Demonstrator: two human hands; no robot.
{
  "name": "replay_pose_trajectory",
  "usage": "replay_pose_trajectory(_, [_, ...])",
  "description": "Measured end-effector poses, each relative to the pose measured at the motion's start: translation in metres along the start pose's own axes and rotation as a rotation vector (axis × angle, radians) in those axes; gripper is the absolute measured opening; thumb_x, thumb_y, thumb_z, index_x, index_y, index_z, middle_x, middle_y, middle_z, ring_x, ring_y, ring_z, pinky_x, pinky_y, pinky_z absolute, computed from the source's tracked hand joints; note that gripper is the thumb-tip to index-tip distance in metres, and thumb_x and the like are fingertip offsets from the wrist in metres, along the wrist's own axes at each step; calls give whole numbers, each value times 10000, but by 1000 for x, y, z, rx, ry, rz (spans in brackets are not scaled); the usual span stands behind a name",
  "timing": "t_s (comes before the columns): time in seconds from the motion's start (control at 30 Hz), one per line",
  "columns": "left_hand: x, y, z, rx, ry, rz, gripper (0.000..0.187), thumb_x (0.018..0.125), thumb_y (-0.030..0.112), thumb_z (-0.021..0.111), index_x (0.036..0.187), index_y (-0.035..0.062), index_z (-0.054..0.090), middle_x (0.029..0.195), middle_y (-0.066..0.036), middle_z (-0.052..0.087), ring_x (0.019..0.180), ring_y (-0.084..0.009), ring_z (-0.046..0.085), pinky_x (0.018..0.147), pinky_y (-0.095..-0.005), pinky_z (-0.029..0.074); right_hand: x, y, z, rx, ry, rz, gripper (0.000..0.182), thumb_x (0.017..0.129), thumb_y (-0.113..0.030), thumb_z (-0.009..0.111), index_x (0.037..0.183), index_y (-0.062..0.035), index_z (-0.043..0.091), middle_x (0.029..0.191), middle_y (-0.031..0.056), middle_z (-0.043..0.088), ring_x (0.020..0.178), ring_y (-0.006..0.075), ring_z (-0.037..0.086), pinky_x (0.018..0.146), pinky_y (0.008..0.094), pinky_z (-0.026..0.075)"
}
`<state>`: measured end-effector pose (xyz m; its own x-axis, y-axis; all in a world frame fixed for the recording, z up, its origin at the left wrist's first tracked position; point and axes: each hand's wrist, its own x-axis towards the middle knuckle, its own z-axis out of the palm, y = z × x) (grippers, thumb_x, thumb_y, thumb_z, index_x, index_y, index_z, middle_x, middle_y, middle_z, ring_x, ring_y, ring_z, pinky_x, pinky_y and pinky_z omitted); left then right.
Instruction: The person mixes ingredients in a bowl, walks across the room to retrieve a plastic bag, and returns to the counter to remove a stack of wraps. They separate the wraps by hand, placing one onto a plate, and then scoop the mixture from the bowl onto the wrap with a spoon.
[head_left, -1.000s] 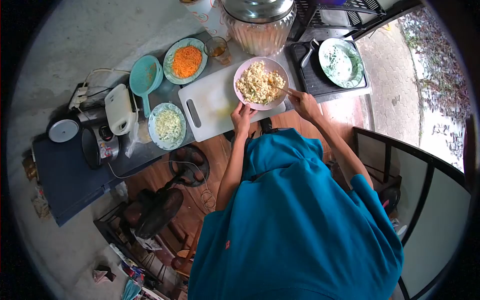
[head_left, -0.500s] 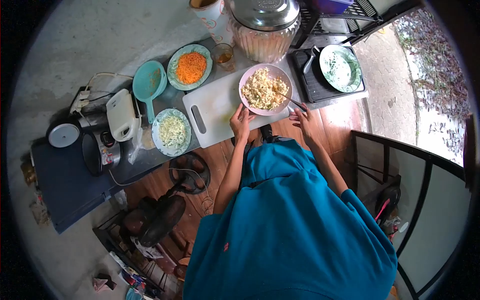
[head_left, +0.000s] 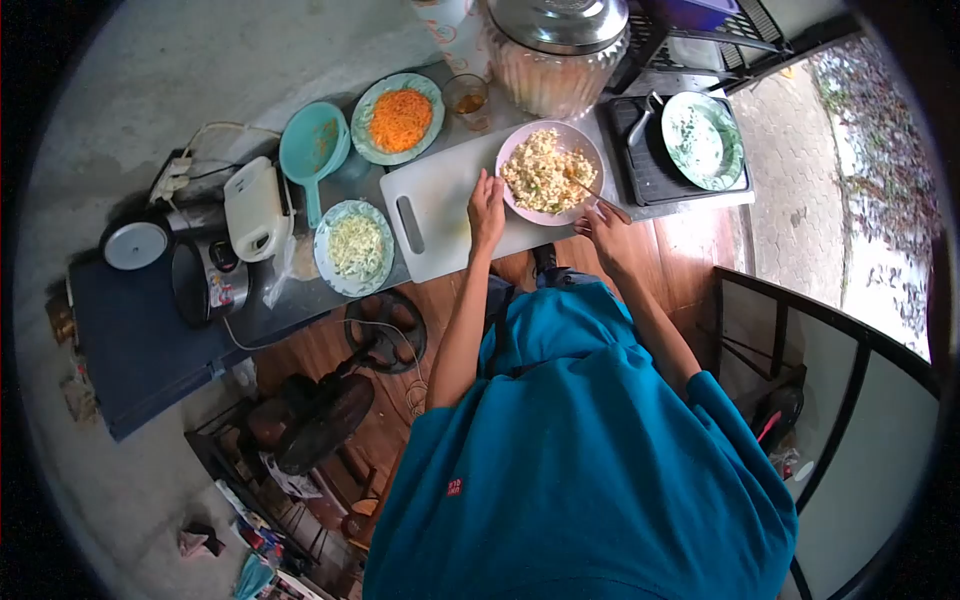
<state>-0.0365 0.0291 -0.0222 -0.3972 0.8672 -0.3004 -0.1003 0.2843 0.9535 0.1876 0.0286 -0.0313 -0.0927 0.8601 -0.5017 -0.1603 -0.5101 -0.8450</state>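
Note:
A pink bowl (head_left: 503, 180) of crumbly, pale yellow mixed food (head_left: 545, 172) sits at the right end of a white cutting board (head_left: 440, 215). My left hand (head_left: 487, 212) is at the bowl's left side, its fingers stretched up along the rim. At the lower right rim is my right hand (head_left: 606, 236), fingers apart, just below the handle of a spoon (head_left: 610, 207). The spoon rests in the food with its handle over the rim. Whether the right fingertips touch the bowl or the handle is hard to see.
Shredded carrot (head_left: 400, 120) and shredded cabbage (head_left: 355, 246) lie on plates at the left, near a turquoise strainer (head_left: 315, 150). A glass (head_left: 467, 103) and a large lidded jar (head_left: 560, 70) stand behind. A used plate (head_left: 703, 140) rests on a black griddle (head_left: 640, 165) at right.
The view has shifted slightly. My left hand has moved up along the bowl's left side, and my right hand has come left toward the lower rim. The spoon stays in the bowl.

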Motion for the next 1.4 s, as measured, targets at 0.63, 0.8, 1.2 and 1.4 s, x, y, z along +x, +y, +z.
replay_pose_trajectory(0.63, [17,13,68,230,-123,129,487,971,298,458,1306,-54,454,1268,-224,540,1203,-291,513,1002,-345,391,11,-4,-47,-157,165,-289,208,917,-80,514,1007,83,608,895,77,638,747,137,621,704,266,529])
replay_pose_trajectory(0.8, [-29,-6,17,786,-79,562,460,922,222,512,1305,-23,442,1331,-215,462,1227,-371,436,1023,-438,350,14,-2,-38,-94,170,-248,213,934,-46,465,1069,90,558,859,72,623,716,123,608,669,260,525])
replay_pose_trajectory(1.2, [-25,-18,-43,1207,-49,538,563,910,277,510,1368,-21,376,1498,-188,235,1394,-311,211,1123,-515,159,14,8,-25,17,274,-227,186,954,-162,505,938,13,565,761,47,585,636,128,588,639,255,524])
replay_pose_trajectory(1.4, [-63,-46,-31,754,-658,539,553,891,245,532,1350,-34,403,1430,-229,350,1370,-342,270,1132,-490,169,-19,18,-9,179,395,-133,343,961,-300,513,1037,28,576,888,128,646,793,222,658,688,286,544])
